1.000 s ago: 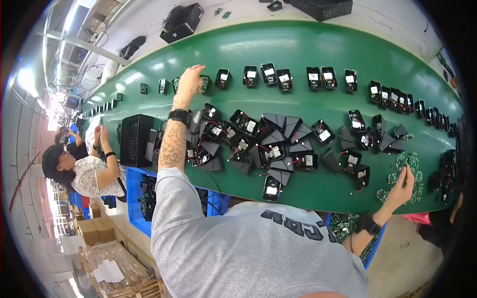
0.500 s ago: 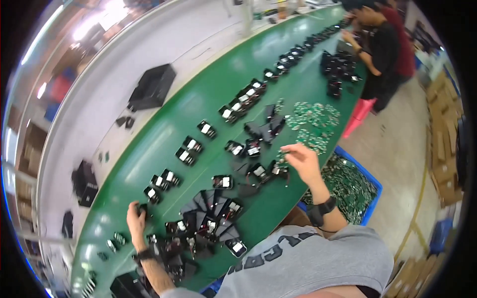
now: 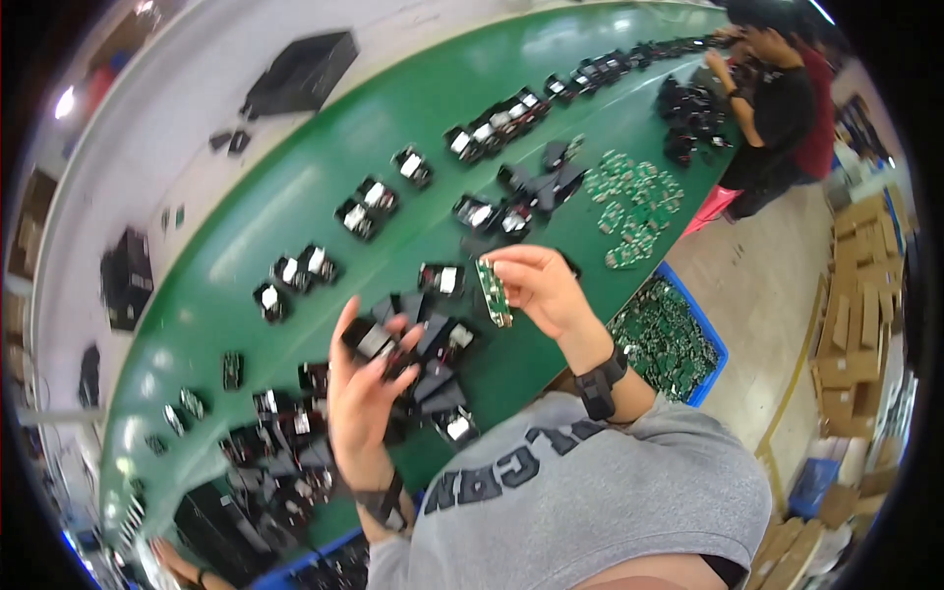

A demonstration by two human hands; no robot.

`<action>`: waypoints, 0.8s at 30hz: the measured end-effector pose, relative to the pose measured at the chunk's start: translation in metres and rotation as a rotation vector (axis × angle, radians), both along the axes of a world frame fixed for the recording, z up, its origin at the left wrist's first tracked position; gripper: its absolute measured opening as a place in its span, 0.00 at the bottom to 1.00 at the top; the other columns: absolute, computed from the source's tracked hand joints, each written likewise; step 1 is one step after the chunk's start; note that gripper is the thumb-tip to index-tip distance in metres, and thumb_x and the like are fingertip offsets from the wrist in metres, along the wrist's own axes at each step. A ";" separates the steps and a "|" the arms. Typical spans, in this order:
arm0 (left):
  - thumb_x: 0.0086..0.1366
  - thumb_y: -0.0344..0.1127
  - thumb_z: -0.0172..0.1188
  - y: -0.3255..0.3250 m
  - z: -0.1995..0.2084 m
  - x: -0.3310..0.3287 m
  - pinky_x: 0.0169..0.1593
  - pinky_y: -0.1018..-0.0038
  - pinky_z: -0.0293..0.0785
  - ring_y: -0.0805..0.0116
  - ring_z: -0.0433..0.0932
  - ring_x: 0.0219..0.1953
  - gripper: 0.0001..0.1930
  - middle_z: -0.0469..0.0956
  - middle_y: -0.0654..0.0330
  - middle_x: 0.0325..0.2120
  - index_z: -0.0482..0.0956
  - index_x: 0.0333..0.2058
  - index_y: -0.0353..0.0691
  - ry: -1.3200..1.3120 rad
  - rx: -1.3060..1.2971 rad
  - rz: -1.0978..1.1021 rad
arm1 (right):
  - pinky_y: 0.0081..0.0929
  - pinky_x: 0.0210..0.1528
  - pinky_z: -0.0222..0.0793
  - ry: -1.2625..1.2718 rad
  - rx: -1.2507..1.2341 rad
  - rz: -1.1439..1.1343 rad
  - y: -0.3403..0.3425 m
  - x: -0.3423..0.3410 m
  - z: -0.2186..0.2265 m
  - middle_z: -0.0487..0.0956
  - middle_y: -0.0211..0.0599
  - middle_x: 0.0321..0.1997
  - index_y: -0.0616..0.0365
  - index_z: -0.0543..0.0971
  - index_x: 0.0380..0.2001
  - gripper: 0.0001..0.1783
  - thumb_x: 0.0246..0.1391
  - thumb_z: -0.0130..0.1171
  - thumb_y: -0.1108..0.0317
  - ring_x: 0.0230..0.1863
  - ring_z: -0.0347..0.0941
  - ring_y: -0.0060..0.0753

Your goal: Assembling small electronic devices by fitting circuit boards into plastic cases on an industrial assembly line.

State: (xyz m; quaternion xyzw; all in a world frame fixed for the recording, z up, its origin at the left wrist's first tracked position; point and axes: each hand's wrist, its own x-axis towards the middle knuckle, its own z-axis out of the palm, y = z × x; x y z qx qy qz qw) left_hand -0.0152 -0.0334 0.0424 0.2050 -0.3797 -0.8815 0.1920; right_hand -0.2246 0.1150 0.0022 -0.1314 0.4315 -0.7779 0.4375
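Note:
My left hand (image 3: 362, 408) is raised over the near side of the green table, its fingers bent around a small black housing (image 3: 379, 342) with a pale face. Some of those fingers look loosely spread. To its right, my right hand (image 3: 546, 295) pinches a narrow green circuit board (image 3: 494, 293) by its upper edge, upright above the table. Beneath and around the left hand lie black housings (image 3: 457, 339) and flat dark pieces (image 3: 442, 388), partly covered by it. A black housing with a white label (image 3: 441, 279) sits between the hands.
Rows of black housings (image 3: 366, 206) run along the green table (image 3: 246, 206). Loose boards (image 3: 634, 202) lie at the right, beside a blue bin (image 3: 710, 379) full of boards. A co-worker (image 3: 777, 108) stands far right; another person's hand (image 3: 175, 560) shows lower left.
My left hand has come right from the far row and now has a black housing. My right hand has moved left, bringing the circuit board toward it. A dark green-black part now lies at left.

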 end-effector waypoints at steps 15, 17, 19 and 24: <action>0.55 0.20 0.43 0.016 -0.013 -0.018 0.54 0.59 0.76 0.59 0.69 0.57 0.39 0.61 0.52 0.58 0.50 0.67 0.47 0.029 0.035 -0.156 | 0.12 0.26 0.67 0.256 0.098 0.103 -0.018 0.018 -0.003 0.80 0.34 0.30 0.66 0.79 0.40 0.09 0.55 0.58 0.75 0.25 0.73 0.16; 0.55 0.20 0.43 0.016 -0.014 -0.018 0.54 0.59 0.76 0.60 0.69 0.57 0.38 0.61 0.52 0.58 0.50 0.67 0.47 0.036 0.035 -0.165 | 0.11 0.22 0.60 0.277 0.115 0.076 -0.021 0.019 -0.003 0.79 0.30 0.28 0.66 0.80 0.38 0.09 0.54 0.59 0.75 0.23 0.69 0.13; 0.56 0.20 0.43 0.016 -0.013 -0.019 0.54 0.61 0.77 0.61 0.70 0.57 0.38 0.62 0.53 0.57 0.50 0.67 0.47 0.012 0.015 -0.141 | 0.11 0.22 0.61 0.283 0.124 0.106 -0.020 0.019 -0.001 0.79 0.30 0.28 0.66 0.80 0.38 0.09 0.54 0.59 0.75 0.23 0.69 0.14; 0.55 0.20 0.43 0.014 -0.018 -0.021 0.53 0.64 0.77 0.64 0.72 0.55 0.38 0.65 0.54 0.55 0.50 0.67 0.47 -0.019 0.002 -0.167 | 0.11 0.22 0.61 0.352 0.179 0.167 -0.020 0.020 0.008 0.79 0.31 0.28 0.66 0.81 0.36 0.08 0.52 0.60 0.77 0.23 0.71 0.15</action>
